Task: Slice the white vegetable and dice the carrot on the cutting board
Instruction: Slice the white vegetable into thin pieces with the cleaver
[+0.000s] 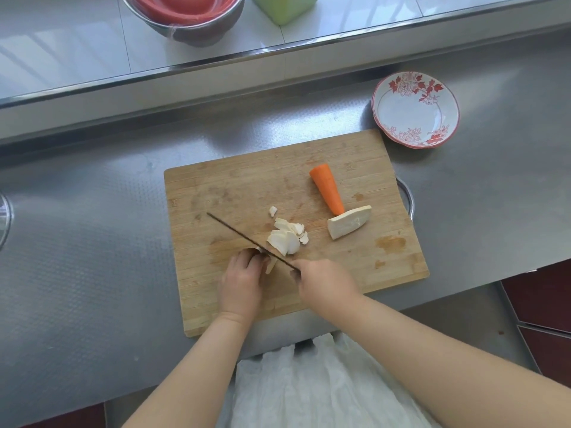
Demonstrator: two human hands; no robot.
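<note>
A wooden cutting board [247,183] lies on the steel counter. My left hand [242,281] curls over a small white vegetable piece [271,263] at the board's near middle. My right hand [324,284] grips the handle of a knife [247,239], whose blade stands edge-down against that piece. Several white slices [287,236] lie just beyond the blade. A larger white vegetable half [349,222] rests further right, with a carrot piece [328,188] touching its far side.
A floral red-and-white dish [415,109] sits on the counter beyond the board's far right corner. On the raised ledge behind stand a metal bowl holding red bowls [185,17] and a green container [284,6]. The counter edge runs just below the board.
</note>
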